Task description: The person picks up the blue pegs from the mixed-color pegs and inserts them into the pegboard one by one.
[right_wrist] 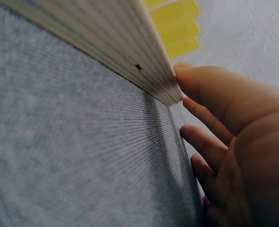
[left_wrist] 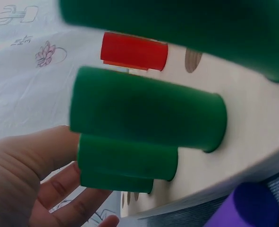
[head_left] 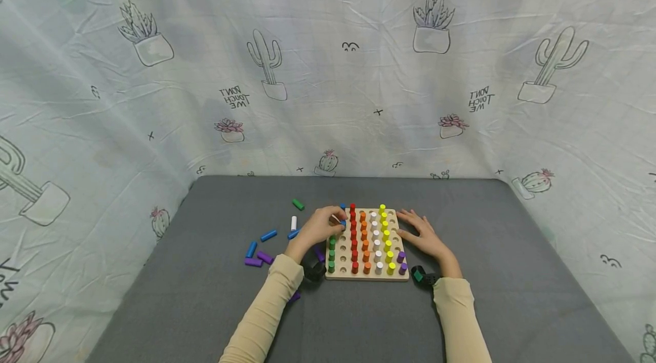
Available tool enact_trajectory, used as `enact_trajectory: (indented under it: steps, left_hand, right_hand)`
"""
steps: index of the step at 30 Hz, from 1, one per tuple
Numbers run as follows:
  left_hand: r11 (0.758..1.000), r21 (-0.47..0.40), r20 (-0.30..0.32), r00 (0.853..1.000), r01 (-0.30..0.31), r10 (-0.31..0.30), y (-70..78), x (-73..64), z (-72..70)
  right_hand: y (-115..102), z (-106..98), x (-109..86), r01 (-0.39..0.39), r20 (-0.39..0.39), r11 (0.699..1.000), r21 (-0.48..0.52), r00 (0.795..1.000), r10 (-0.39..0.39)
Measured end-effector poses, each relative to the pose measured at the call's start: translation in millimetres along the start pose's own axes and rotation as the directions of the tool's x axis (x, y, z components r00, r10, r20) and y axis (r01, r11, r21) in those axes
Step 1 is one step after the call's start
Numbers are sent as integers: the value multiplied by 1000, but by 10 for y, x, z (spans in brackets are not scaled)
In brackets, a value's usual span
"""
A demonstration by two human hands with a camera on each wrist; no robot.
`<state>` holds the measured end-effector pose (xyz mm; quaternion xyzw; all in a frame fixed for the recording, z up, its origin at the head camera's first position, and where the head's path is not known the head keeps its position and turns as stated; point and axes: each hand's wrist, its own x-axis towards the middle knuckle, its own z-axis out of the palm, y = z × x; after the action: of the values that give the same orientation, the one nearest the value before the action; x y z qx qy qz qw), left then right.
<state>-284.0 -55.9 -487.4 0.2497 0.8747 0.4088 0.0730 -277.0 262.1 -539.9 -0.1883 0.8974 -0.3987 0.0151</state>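
The left hand [head_left: 320, 225] pinches a blue peg [head_left: 343, 225] at the left part of the board [head_left: 340, 277], which lies on the surface [head_left: 369, 323]. The right hand [head_left: 423, 236] is spread, its thumb at the board's right edge. Upright in the board stand green pegs [head_left: 331, 255], red pegs [head_left: 354, 245], orange pegs [head_left: 365, 245], white pegs [head_left: 377, 245], yellow pegs [head_left: 388, 245] and purple pegs [head_left: 402, 257]. Left of it lie loose pegs, among them a green one [head_left: 298, 204] and a white one [head_left: 294, 223].

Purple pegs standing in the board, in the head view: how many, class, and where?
2: one purple peg in the nearest hole of the board's rightmost column, another purple peg just behind it. Others may be hidden behind the left hand.
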Motion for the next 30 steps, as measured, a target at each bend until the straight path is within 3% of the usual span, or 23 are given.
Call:
enact_trajectory:
  steps: [16, 30]
  left_hand:
    - [998, 49, -63, 998, -29, 32, -26, -71, -150]
    - [999, 51, -77, 997, 3, 1, -59, -181, -253]
  right_hand:
    - [24, -14, 14, 20, 1, 1000, 0, 1000, -20]
    - [4, -6, 9, 5, -1, 1000, -11, 1000, -5]
